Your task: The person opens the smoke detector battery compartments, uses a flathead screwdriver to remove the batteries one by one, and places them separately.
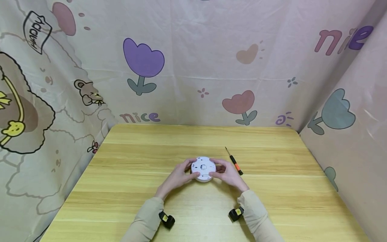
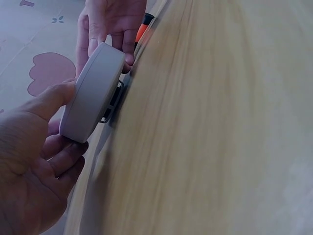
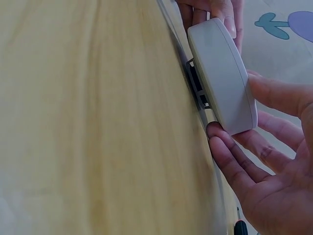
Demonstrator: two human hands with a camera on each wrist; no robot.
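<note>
A round white disc-shaped device [image 1: 203,167] with small dark printed marks on its upper face is between both hands, over the middle of the table. My left hand [image 1: 181,172] grips its left edge, thumb on the upper face and fingers at the side and beneath. On the opposite edge my right hand [image 1: 228,173] holds it the same way. The left wrist view shows the smooth side wall of the device [image 2: 93,93] and a black part with a thin frame [image 2: 113,103] jutting from its underside, close above the tabletop. Its exact kind cannot be told.
A screwdriver [image 1: 235,164] with a black and orange handle lies just right of my right hand, tip pointing away. The wooden table [image 1: 136,148] meets a printed curtain [image 1: 187,50] at the back, with more curtain at both sides. Black wrist cameras [image 1: 167,220] sit at the sleeves.
</note>
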